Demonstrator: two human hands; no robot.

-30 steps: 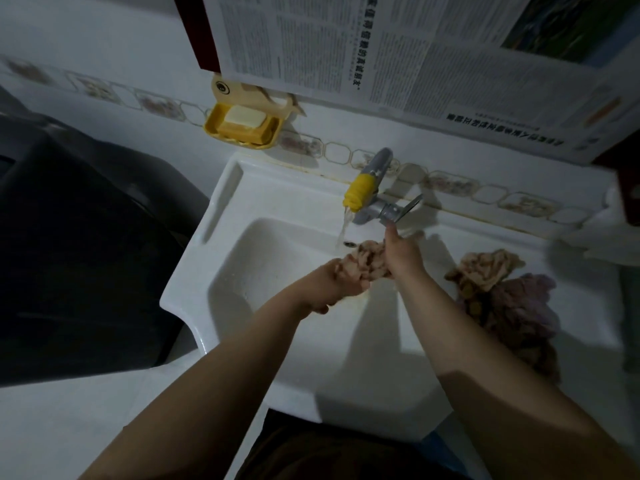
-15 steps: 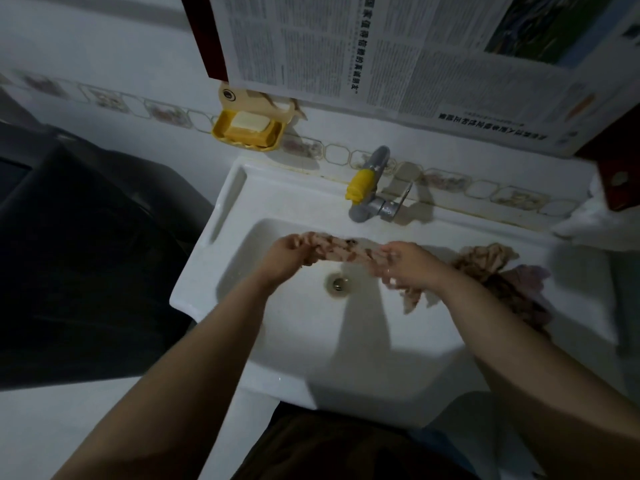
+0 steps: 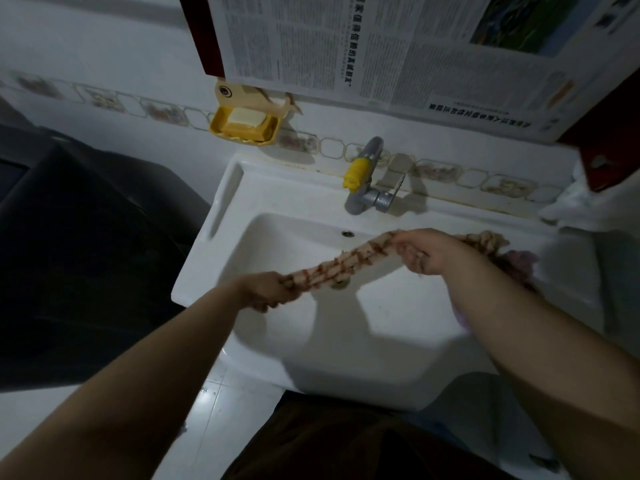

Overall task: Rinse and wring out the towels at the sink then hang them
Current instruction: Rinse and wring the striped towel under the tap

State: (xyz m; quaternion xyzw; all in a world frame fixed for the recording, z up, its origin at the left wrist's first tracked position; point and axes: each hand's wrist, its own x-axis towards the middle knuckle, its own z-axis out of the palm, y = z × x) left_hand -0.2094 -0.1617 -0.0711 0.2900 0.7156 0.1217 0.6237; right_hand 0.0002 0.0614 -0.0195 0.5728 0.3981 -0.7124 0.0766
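Observation:
A beige towel with brown checks point(image 3: 346, 263) is twisted into a rope and stretched over the white sink point(image 3: 263, 199). My left hand point(image 3: 265, 289) grips its lower left end above the basin's left side. My right hand point(image 3: 427, 251) grips it higher up on the right, and the towel's tail trails on past that hand. A pile of other towels point(image 3: 519, 263), beige and purple, lies on the sink's right ledge behind my right forearm. The tap point(image 3: 363, 181) with a yellow nozzle stands at the back; no water shows under it.
A yellow soap dish point(image 3: 244, 128) with a soap bar hangs on the tiled wall at the upper left. Newspaper point(image 3: 398, 50) is stuck on the wall above the sink. A dark appliance point(image 3: 76, 258) stands left of the sink. A white cloth point(image 3: 571, 209) lies at the far right.
A second ago my right hand was at the tap with water running and the towel bunched. Now the water is off, my hands have moved apart and the towel is pulled out into a twisted rope.

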